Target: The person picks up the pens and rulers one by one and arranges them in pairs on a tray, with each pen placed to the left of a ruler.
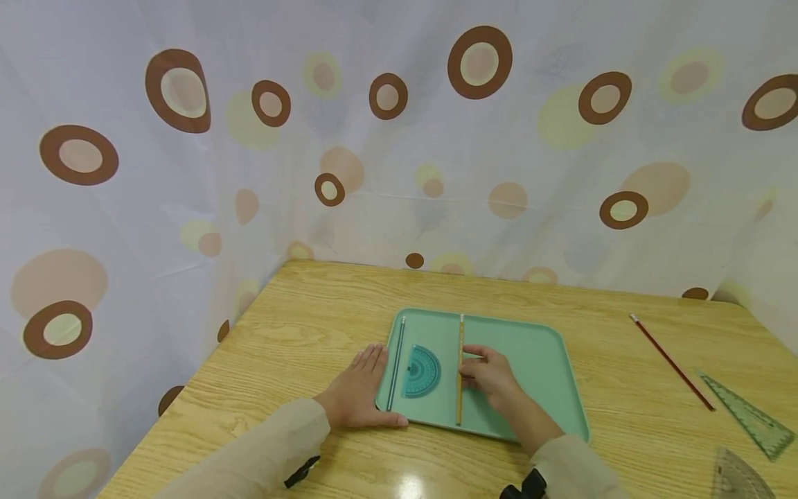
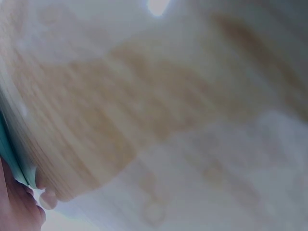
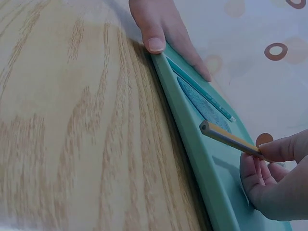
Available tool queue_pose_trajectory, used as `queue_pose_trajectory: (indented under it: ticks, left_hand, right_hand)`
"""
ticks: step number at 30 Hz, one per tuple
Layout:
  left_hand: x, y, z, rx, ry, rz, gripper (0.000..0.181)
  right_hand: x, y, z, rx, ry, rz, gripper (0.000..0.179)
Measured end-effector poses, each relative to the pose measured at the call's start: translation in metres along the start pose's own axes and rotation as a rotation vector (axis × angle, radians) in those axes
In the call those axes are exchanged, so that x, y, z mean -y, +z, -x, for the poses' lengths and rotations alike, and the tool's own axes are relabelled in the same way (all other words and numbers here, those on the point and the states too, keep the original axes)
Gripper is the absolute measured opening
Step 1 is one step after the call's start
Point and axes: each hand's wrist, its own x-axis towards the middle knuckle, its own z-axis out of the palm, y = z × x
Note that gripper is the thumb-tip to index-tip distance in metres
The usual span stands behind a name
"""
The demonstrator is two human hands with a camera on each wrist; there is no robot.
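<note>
A pale green tray (image 1: pixel 542 374) lies on the wooden table. My left hand (image 1: pixel 358 391) rests at the tray's left edge with fingers straight and the thumb along its near-left corner. Between thumb and fingers, my right hand (image 1: pixel 492 378) pinches a yellow pencil (image 1: pixel 460 402) over the middle of the tray. In the right wrist view the pencil (image 3: pixel 231 139) is raised above the tray floor at its near end. On the tray's left side lie a teal pencil (image 1: pixel 395 367) and, to its right, a blue protractor (image 1: pixel 424 372).
To the right of the tray, a dark red pencil (image 1: pixel 673 362) lies on the table (image 1: pixel 324 305). Beside it are a clear green set square (image 1: pixel 751 419) and a clear protractor (image 1: pixel 738 478) at the near right. A circle-patterned curtain (image 1: pixel 436 152) surrounds the back and sides.
</note>
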Motion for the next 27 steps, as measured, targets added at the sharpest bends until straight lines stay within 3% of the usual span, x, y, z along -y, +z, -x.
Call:
queue_pose_trajectory:
  ticks: [17, 27]
  left_hand:
    - [-0.002, -0.002, 0.001, -0.014, 0.008, -0.013, 0.117]
    - [-0.002, -0.003, 0.002, -0.008, 0.006, 0.007, 0.118]
  right_hand:
    - [0.001, 0.013, -0.002, -0.076, -0.006, 0.105, 0.041]
    - [0.004, 0.018, -0.005, -0.133, -0.011, 0.267, 0.039]
